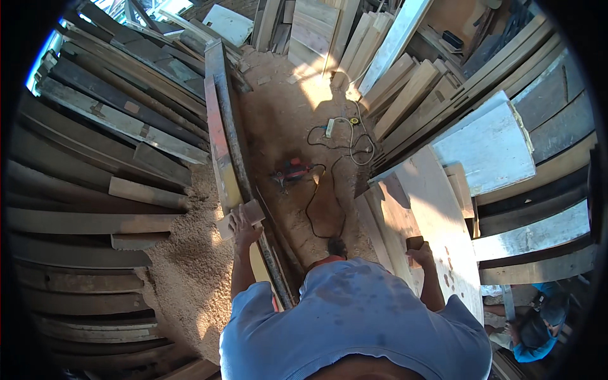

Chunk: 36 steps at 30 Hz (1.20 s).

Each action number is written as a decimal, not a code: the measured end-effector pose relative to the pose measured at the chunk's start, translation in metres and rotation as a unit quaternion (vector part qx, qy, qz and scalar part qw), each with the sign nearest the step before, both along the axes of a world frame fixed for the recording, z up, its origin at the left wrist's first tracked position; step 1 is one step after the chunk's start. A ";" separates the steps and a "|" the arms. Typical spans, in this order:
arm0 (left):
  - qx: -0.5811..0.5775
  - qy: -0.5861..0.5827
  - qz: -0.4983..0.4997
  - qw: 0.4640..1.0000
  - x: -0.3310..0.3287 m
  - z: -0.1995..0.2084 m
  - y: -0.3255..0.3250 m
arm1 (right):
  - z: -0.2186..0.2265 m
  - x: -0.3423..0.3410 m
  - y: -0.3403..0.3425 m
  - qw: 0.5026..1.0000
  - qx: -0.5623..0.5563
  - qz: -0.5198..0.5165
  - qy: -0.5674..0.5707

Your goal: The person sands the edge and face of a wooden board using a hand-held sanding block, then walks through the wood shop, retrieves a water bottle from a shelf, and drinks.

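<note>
This is a woodworking workshop: planks (95, 221) line the left side, boards (315, 28) lean at the far end, shavings (190, 278) lie heaped, and a red power tool (294, 170) sits on the dusty floor (272, 95) near a socket strip (330, 128) and looping cables (352, 142).

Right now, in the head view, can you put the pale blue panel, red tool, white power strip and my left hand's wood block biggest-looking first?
1. Pale blue panel
2. Wood block and red tool: too alike to rank, and the block seems nearer the camera.
3. White power strip
</note>
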State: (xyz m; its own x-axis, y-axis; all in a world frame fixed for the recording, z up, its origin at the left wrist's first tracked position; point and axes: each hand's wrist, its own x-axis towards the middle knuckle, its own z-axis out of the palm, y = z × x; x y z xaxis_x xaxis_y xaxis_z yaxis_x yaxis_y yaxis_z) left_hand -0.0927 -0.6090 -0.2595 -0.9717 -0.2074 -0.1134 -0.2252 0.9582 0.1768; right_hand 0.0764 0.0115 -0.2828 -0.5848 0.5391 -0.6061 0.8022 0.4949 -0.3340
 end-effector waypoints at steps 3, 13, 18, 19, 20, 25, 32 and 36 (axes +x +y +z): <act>-0.026 -0.096 -0.031 0.995 -0.018 -0.002 -0.024 | -0.014 -0.052 -0.031 0.997 -0.030 0.049 -0.044; -0.084 -0.054 0.042 0.994 -0.047 -0.026 -0.014 | -0.009 -0.116 -0.028 0.986 -0.034 0.117 -0.115; -0.061 -0.066 0.066 0.994 -0.058 -0.011 -0.002 | -0.002 -0.151 -0.036 0.980 -0.015 0.134 -0.145; -0.052 -0.071 0.072 0.993 -0.059 -0.008 0.000 | -0.008 -0.161 -0.035 0.980 -0.019 0.137 -0.145; -0.056 -0.069 0.072 0.994 -0.061 -0.015 -0.001 | -0.014 -0.172 -0.030 0.979 -0.025 0.142 -0.145; -0.106 -0.075 0.124 0.984 -0.069 -0.020 0.006 | -0.054 -0.254 -0.028 0.973 -0.071 0.176 -0.129; -0.060 -0.201 0.252 0.945 -0.113 -0.009 0.022 | -0.090 -0.409 -0.007 0.962 -0.148 0.192 -0.127; 0.036 -0.240 0.338 0.909 -0.138 -0.030 0.002 | -0.106 -0.497 0.013 0.952 -0.192 0.204 -0.127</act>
